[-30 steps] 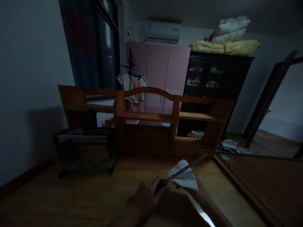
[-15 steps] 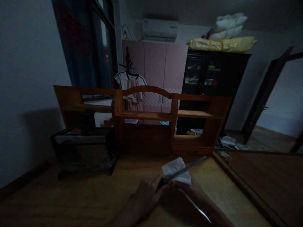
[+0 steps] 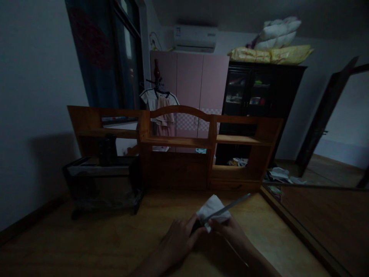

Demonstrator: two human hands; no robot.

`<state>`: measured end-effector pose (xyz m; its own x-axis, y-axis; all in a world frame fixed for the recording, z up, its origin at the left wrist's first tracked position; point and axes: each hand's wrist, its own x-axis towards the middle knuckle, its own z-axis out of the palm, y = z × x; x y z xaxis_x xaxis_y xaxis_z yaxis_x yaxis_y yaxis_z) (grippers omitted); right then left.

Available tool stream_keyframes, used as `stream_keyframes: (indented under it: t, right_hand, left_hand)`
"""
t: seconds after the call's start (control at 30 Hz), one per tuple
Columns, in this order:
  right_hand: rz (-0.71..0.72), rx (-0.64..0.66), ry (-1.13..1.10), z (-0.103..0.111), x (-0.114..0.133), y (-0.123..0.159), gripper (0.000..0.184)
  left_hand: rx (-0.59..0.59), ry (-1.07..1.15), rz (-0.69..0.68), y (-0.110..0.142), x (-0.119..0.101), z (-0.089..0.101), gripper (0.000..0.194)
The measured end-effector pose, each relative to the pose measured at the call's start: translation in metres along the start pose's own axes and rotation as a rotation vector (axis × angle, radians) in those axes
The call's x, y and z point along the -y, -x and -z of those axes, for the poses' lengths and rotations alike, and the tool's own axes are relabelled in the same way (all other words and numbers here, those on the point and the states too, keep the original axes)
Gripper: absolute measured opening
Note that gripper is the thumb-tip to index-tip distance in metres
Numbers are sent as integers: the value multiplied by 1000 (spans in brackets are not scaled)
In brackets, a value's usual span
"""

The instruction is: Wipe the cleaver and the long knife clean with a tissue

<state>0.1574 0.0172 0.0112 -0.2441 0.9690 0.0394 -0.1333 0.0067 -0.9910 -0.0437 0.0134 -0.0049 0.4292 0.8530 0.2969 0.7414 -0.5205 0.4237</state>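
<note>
My left hand [image 3: 180, 238] is closed around the dark handle of a long, narrow metal blade [image 3: 235, 202], which points up and to the right. A white tissue or cloth [image 3: 212, 204] lies behind and under the blade near the handle. My right hand [image 3: 230, 231] pinches this white piece against the blade, thumb in front; its other fingers are mostly hidden. From beneath that hand a second thin shiny strip [image 3: 238, 256] slants down to the right. Whether it belongs to the same tool I cannot tell. Both hands are just above the wooden tabletop [image 3: 115, 242].
A wooden shelf unit [image 3: 175, 141] stands along the table's back. At the left is a dark-framed rack [image 3: 100, 184] with a black object [image 3: 107, 150] on top. A raised wooden edge [image 3: 294, 227] borders the right side. Wardrobes stand behind.
The white piece has been bunched and folded closer around the blade. My right thumb now shows in front of it. The lower shiny strip has turned and looks thinner.
</note>
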Motion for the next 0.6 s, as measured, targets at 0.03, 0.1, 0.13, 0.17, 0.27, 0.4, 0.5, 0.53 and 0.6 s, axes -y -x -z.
stream_keyframes:
  t: [0.03,0.1,0.13,0.17,0.27,0.4,0.5,0.53,0.6]
  right_hand:
    - [6,7,-26,-2,1,1,40]
    - [17,28,-64,-5,4,2,40]
    - [21,37,-72,-5,5,4,39]
    - [24,40,-73,-5,6,5,39]
    - [34,24,-54,-1,5,5,37]
    - [54,18,6,4,1,4,37]
    - [31,-2,2,4,1,3,40]
    - [28,-13,-8,3,0,3,40]
    - [36,-27,-30,2,-3,2,39]
  left_hand:
    - [-5,-3,-1,0,0,0,36]
    - [-10,-10,-3,-1,0,-1,36]
    - [-6,-14,-5,-1,0,-1,35]
    - [0,-19,-8,-1,-1,-1,35]
    - [13,-22,-20,0,-4,1,34]
    - [28,18,-33,1,-5,3,32]
    - [21,-1,-12,0,-4,3,35]
    - [20,-3,-6,0,-4,2,35]
    - [23,9,4,0,-4,2,34]
